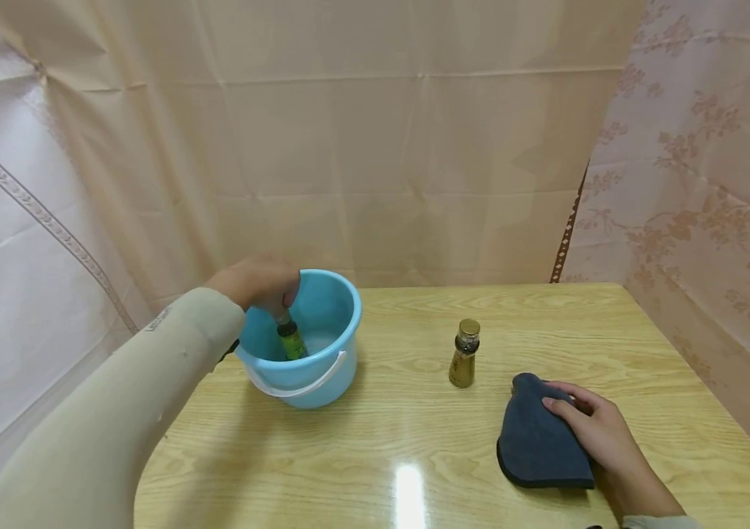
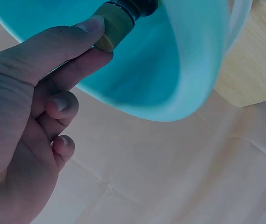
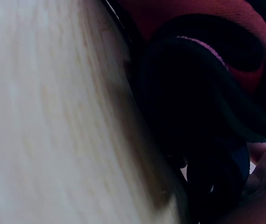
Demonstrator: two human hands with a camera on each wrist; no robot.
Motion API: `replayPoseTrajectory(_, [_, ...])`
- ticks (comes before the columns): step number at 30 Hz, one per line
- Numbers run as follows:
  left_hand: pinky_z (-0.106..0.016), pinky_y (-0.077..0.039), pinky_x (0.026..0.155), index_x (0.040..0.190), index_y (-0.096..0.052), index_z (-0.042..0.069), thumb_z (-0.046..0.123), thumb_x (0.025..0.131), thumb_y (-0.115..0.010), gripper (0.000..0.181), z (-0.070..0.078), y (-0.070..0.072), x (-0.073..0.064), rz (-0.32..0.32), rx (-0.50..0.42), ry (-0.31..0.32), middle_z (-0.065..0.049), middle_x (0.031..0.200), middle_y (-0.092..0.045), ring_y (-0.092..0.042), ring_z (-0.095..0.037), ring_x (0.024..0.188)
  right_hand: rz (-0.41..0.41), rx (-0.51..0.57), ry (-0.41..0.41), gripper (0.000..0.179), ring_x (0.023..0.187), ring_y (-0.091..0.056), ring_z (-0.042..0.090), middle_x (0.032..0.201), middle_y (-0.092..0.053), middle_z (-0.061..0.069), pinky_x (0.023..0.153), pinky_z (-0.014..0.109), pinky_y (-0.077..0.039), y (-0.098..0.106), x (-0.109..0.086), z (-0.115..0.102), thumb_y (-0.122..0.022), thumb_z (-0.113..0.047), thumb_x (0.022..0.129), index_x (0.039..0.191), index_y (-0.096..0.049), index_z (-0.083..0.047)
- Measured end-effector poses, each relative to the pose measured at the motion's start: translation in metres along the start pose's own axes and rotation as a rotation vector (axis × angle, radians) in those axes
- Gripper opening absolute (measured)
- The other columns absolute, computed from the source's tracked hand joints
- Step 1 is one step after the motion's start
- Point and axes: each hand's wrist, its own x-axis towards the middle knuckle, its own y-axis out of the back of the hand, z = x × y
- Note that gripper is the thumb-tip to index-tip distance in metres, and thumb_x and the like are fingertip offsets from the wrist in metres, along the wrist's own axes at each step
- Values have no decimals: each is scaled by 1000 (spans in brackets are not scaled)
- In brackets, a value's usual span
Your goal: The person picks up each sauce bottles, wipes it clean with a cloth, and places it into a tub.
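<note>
My left hand (image 1: 261,283) reaches over the rim of a light blue bucket (image 1: 322,393). Between thumb and index finger it pinches the ridged gold cap (image 2: 116,27) of a small bottle with a green label (image 1: 294,344), whose lower part is inside the bucket. The left wrist view shows the other fingers loosely curled below. On the right of the table, my right hand (image 1: 606,433) grips a folded dark grey-blue cloth (image 1: 540,448) with black edging. In the right wrist view, the cloth (image 3: 184,93) is very dark, with a red surface (image 3: 193,14) beside it.
A small gold bottle (image 1: 463,367) stands upright on the wooden table (image 1: 414,419), between bucket and cloth. The bucket's white handle (image 1: 302,389) hangs down at its front. A beige curtain (image 1: 381,147) closes off the back; a flowered one (image 1: 712,184) hangs at right.
</note>
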Motion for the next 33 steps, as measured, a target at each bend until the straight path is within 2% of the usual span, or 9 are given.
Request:
replayPoseTrajectory(4, [-41, -58, 78, 90, -75, 21, 27, 75, -95, 26, 0, 4, -3, -4, -34, 17, 2, 91, -70, -62, -25, 85, 2, 1, 0, 71, 97, -70, 13, 126, -71, 9, 77, 32, -58, -1, 1, 0, -70, -60, 92, 149, -57, -20])
replayPoseTrajectory(7, [-42, -59, 79, 96, -76, 20, 23, 76, -94, 27, 0, 12, -5, 37, -55, -3, 0, 96, -71, -63, -25, 88, 3, 2, 7, 70, 97, -70, 13, 126, -71, 9, 77, 32, -58, -2, 2, 1, -70, -60, 92, 149, -58, -21])
replayPoseTrajectory(10, [-42, -60, 81, 101, -77, 15, 15, 81, -90, 23, 2, 26, -8, 123, -57, -60, -3, 101, -72, -64, -24, 89, 4, 4, 7, 70, 96, -70, 13, 122, -72, 7, 77, 32, -58, -1, 3, 0, -70, -60, 92, 149, -58, -21])
replayPoseTrajectory(13, [-41, -61, 82, 102, -79, 11, 15, 85, -87, 20, 8, 42, -9, 256, -3, -122, -6, 101, -74, -66, -24, 87, 4, 4, 9, 70, 95, -70, 13, 121, -73, 7, 76, 32, -58, -1, 3, 0, -70, -60, 92, 149, -58, -20])
replayPoseTrajectory(16, [-43, -57, 90, 104, -80, 12, 19, 86, -86, 20, 23, 59, -10, 368, 48, -134, -5, 101, -75, -66, -24, 90, 6, -3, 17, 70, 96, -70, 12, 125, -72, 8, 77, 31, -58, 0, 2, 0, -70, -60, 93, 149, -58, -20])
replayPoseTrajectory(18, [-46, -53, 96, 106, -80, 15, 22, 87, -85, 21, 36, 67, -9, 411, 83, -143, -3, 103, -76, -67, -24, 94, 8, -12, 22, 70, 97, -69, 11, 126, -72, 8, 77, 31, -57, 1, 1, 0, -69, -60, 93, 149, -58, -20])
replayPoseTrajectory(24, [-46, -47, 96, 102, -79, 21, 27, 91, -81, 13, 72, 78, 0, 424, 174, -212, 3, 100, -77, -67, -19, 90, 14, -12, 25, 69, 96, -69, 12, 121, -73, 7, 77, 31, -57, -1, 1, 1, -70, -59, 93, 148, -59, -20])
replayPoseTrajectory(29, [-47, -44, 92, 94, -77, 22, 23, 92, -78, 2, 100, 78, 12, 430, 207, -282, 5, 96, -76, -65, -19, 86, 25, 0, 16, 69, 95, -69, 13, 121, -73, 8, 76, 32, -57, -1, 0, 2, -71, -59, 93, 147, -59, -19])
replayPoseTrajectory(33, [-44, -42, 88, 93, -75, 23, 24, 92, -77, 2, 122, 75, 21, 406, 220, -300, 8, 95, -74, -62, -17, 85, 26, 15, 17, 68, 94, -70, 12, 119, -73, 6, 76, 32, -57, -2, 0, 1, -72, -58, 92, 147, -60, -19])
